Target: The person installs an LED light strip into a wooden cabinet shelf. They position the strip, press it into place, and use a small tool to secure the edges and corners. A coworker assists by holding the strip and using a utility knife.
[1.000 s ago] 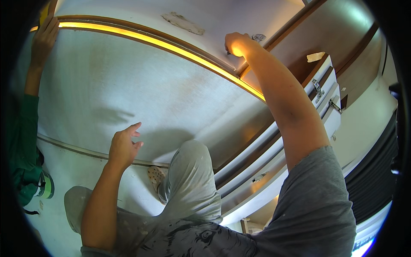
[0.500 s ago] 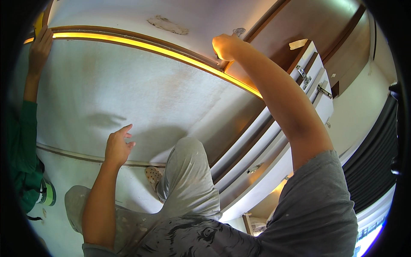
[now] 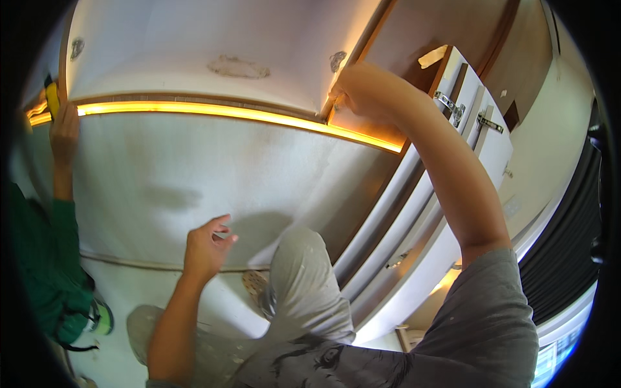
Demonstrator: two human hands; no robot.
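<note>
Shifting toward three o'clock over the divider (image 3: 373,33), the right hand (image 3: 361,87) is curling, any hold hidden; the left hand (image 3: 206,250) is hanging half-open, empty. The light strip (image 3: 226,111) is spanning ten to two o'clock; careless swinging could be knocking the hinge (image 3: 446,101).

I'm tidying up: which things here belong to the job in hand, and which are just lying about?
Part of the job, it seems:
cabinet, with the right hand at its brown edge
glowing light strip along the cabinet
yellow object by the co-worker's hand

Apparently just about:
white panels with metal hinges
black curtain
</note>
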